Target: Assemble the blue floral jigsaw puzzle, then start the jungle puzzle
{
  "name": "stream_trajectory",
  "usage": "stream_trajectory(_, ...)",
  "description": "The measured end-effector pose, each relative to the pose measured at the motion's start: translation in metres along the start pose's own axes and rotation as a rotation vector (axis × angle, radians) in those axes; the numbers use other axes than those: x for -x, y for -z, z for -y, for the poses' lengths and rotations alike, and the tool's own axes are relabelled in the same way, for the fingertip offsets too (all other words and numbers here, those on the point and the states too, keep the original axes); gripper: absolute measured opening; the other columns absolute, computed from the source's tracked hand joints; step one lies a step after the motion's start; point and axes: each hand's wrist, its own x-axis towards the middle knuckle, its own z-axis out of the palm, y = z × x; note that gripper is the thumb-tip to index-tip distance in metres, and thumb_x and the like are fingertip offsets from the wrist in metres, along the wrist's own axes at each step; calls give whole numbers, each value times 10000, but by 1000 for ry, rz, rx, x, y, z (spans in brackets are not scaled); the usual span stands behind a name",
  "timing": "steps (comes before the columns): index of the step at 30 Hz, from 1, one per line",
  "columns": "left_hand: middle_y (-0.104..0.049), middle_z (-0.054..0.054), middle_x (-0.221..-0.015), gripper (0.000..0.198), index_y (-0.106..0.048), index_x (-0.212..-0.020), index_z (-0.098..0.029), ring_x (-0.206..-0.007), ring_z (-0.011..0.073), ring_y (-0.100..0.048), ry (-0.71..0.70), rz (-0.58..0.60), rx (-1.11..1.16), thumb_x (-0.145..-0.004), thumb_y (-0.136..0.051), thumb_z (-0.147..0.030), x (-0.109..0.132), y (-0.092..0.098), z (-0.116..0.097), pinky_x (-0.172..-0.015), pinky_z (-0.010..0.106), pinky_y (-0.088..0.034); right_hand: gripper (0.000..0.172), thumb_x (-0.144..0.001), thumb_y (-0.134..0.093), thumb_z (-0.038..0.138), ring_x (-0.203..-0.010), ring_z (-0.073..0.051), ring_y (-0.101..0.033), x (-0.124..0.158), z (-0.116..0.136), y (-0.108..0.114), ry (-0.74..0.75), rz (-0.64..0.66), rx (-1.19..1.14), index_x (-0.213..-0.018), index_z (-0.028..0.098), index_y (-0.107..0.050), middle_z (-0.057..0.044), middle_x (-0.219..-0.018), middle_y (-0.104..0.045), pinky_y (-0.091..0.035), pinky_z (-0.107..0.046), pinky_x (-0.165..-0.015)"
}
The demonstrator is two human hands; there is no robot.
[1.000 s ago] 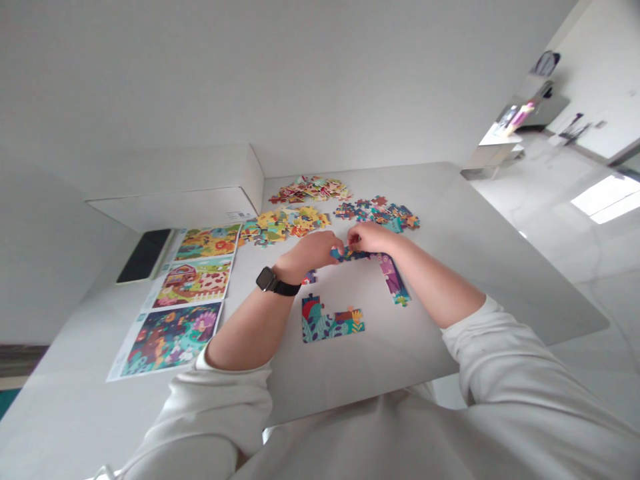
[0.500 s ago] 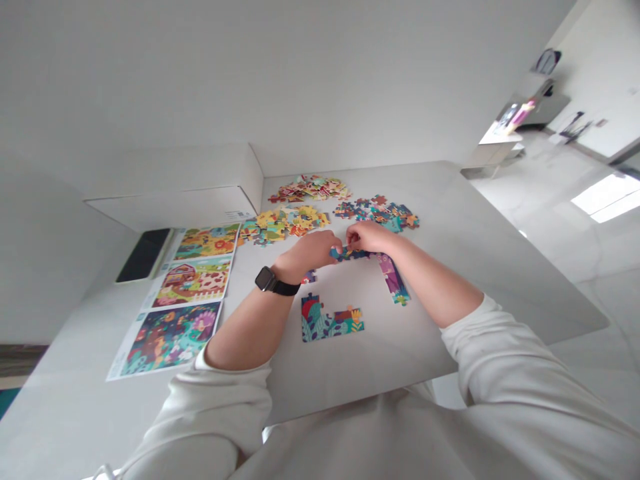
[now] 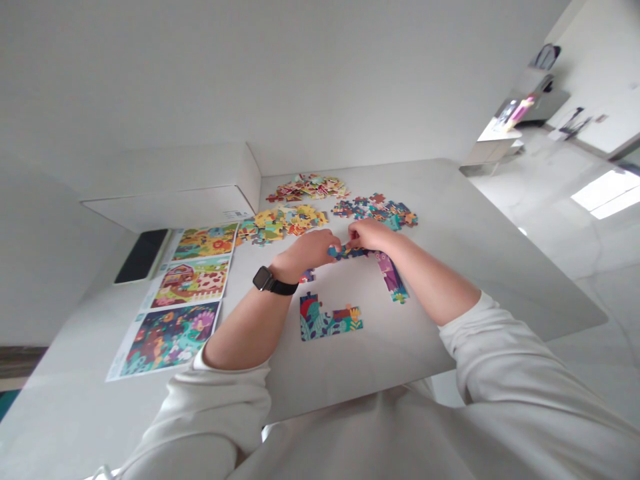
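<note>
My left hand (image 3: 317, 248), with a black watch on its wrist, bends its fingers onto the left end of a joined strip of dark blue puzzle pieces (image 3: 353, 253). Close beside it, my right hand (image 3: 370, 233) has thumb and fingertips pinched together at the top of that strip, on what looks like a puzzle piece mostly hidden by the fingers. A purple section (image 3: 387, 270) runs down from the strip's right end. Nearer to me lies a joined corner section (image 3: 325, 320) with leaves and a red shape. Part of another piece (image 3: 309, 275) shows under my left wrist.
Behind my hands lie piles of loose pieces: a dark blue one (image 3: 377, 210), a yellow one (image 3: 285, 222) and a red and cream one (image 3: 310, 187). Picture sheets (image 3: 170, 337), a phone (image 3: 143, 255) and a white box (image 3: 170, 207) are at left.
Both hands stay at the top strip, with only a slight shift of the right fingers. The whole view has moved a little; the piles and joined sections look the same.
</note>
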Motion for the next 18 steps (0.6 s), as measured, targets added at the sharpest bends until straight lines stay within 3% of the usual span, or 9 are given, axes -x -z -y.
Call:
stream_trajectory(5,-730,87,-1178,288,-804,-1196,-266,-1141,275,-688,-2,-1,10,-929,-714,-325,1,0,1,-976,345,-512,324,-953,-802,493,-1025,-274,-730,1,0,2,-57,21,72,-1120,217,-833,-134,-1159,-821,-425,-310,-733)
stream_trajectory(11,-734,81,-1176,277,-811,-1181,-270,-1128,275,-691,0,-7,1,-923,-728,-325,1,-1,1,-959,345,-512,376,-914,-815,548,-962,-256,-731,-1,-12,5,-5,41,65,-1105,225,-839,-112,-1105,-829,-417,-306,-712)
stream_trajectory(18,-754,79,-1184,285,-811,-1195,-266,-1126,270,-705,1,-16,-9,-925,-726,-306,0,-1,1,-974,343,-517,396,-858,-858,542,-890,-240,-731,0,-13,7,-2,163,57,-1093,224,-848,-88,-1044,-841,-417,-303,-690)
